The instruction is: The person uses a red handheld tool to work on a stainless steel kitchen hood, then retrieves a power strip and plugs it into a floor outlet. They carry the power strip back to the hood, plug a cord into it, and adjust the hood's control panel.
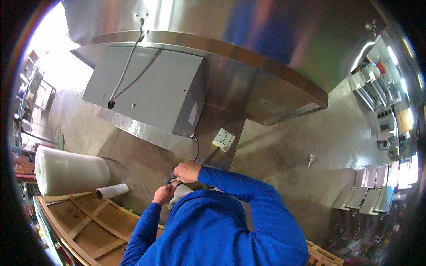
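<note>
My left hand (pixel 164 194) and my right hand (pixel 187 171) are close together in front of my body, both with curled fingers. Between them is a dark bunch of cable (pixel 172 177), which both hands seem to grip; its details are too small to make out. A black cable (pixel 196 148) runs from beneath the grey metal box (pixel 144 88) down toward my right hand. From the same spot another dark cord leads to a white socket block (pixel 224 139) lying on the floor. A thin cord (pixel 128 168) curves in from the left, ending near my left hand.
A large stainless steel housing (pixel 213 22) overhangs the box, with a grey conduit (pixel 125 71) joining them. At left stand a bubble wrap roll (pixel 73 172), a smaller film roll (pixel 113 191) and a wooden crate frame (pixel 84 217). Metal parts (pixel 370 199) are stacked far right.
</note>
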`<state>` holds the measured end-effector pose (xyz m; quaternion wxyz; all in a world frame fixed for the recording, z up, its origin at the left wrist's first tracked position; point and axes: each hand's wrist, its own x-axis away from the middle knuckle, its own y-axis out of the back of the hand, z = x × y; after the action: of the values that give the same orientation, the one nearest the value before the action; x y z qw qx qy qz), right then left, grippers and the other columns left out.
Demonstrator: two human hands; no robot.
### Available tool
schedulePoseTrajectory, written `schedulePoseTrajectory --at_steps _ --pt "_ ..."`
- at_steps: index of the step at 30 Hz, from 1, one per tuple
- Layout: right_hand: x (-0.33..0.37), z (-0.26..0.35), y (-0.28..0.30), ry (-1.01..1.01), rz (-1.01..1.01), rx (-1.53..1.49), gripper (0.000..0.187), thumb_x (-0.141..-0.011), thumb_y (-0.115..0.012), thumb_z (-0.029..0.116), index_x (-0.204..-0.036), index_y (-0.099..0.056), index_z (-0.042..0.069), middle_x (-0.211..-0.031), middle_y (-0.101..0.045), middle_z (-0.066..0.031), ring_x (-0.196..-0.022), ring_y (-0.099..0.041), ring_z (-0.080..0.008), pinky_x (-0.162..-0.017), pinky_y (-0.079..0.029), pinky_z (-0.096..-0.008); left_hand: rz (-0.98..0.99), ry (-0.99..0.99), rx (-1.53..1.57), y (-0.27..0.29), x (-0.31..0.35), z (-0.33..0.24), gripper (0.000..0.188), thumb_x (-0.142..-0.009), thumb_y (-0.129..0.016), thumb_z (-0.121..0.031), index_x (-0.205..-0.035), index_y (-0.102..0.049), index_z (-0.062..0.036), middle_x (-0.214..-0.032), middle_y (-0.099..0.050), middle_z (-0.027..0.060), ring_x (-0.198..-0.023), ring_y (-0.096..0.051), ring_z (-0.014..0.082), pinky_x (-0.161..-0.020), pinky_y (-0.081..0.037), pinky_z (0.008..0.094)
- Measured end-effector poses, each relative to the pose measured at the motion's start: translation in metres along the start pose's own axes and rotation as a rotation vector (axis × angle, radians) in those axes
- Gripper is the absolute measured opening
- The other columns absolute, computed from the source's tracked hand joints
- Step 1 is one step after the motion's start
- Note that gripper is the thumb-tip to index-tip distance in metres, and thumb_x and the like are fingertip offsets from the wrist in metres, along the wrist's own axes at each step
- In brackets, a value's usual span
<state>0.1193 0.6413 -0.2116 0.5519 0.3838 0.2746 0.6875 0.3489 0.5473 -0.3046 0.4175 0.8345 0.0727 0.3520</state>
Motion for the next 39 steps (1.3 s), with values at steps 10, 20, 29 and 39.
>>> schedulePoseTrajectory --at_steps 10,20,29,39 --pt "0.113 0.002 0.064 0.382 -0.015 0.316 0.008 -0.078 -0.067 0.019 -0.079 -0.063 0.012 -0.075 -0.067 -0.0114 -0.08 -0.068 -0.0326 -0.092 -0.043 -0.0471 0.05 0.027 0.039 0.009 -0.016 0.001 0.039 -0.096 -0.05 -0.048 -0.096 -0.071 -0.0153 -0.09 -0.07 0.0183 -0.088 -0.067 0.0402 -0.076 -0.053 0.0515" --pt "0.162 -0.038 0.03 0.183 0.116 0.414 0.016 -0.085 -0.063 0.022 -0.099 -0.063 0.013 -0.082 -0.068 -0.0092 -0.075 -0.065 -0.0302 -0.08 -0.044 -0.0451 0.04 0.065 0.055 0.019 -0.017 -0.001 0.044 -0.098 -0.046 -0.048 -0.104 -0.071 -0.012 -0.099 -0.07 0.0193 -0.095 -0.065 0.0407 -0.081 -0.052 0.049" --pt "0.174 -0.131 0.092 -0.345 -0.658 -0.516 0.027 -0.092 -0.064 0.01 -0.117 -0.063 0.001 -0.099 -0.068 -0.0074 -0.081 -0.066 -0.0144 -0.077 -0.054 -0.0318 0.007 0.113 0.108 0.02 -0.012 -0.009 0.04 -0.096 -0.048 -0.047 -0.106 -0.072 -0.0162 -0.095 -0.071 0.0164 -0.091 -0.067 0.0388 -0.079 -0.053 0.0494" --pt "0.191 -0.217 0.07 -0.448 -1.064 -1.727 0.017 -0.095 -0.058 0.01 -0.111 -0.058 0.006 -0.1 -0.063 -0.0066 -0.092 -0.062 -0.0223 -0.084 -0.051 -0.0405 -0.061 0.081 0.099 0.022 -0.012 -0.001 0.041 -0.096 -0.048 -0.048 -0.106 -0.072 -0.0166 -0.096 -0.071 0.0171 -0.092 -0.067 0.0385 -0.081 -0.053 0.0491"
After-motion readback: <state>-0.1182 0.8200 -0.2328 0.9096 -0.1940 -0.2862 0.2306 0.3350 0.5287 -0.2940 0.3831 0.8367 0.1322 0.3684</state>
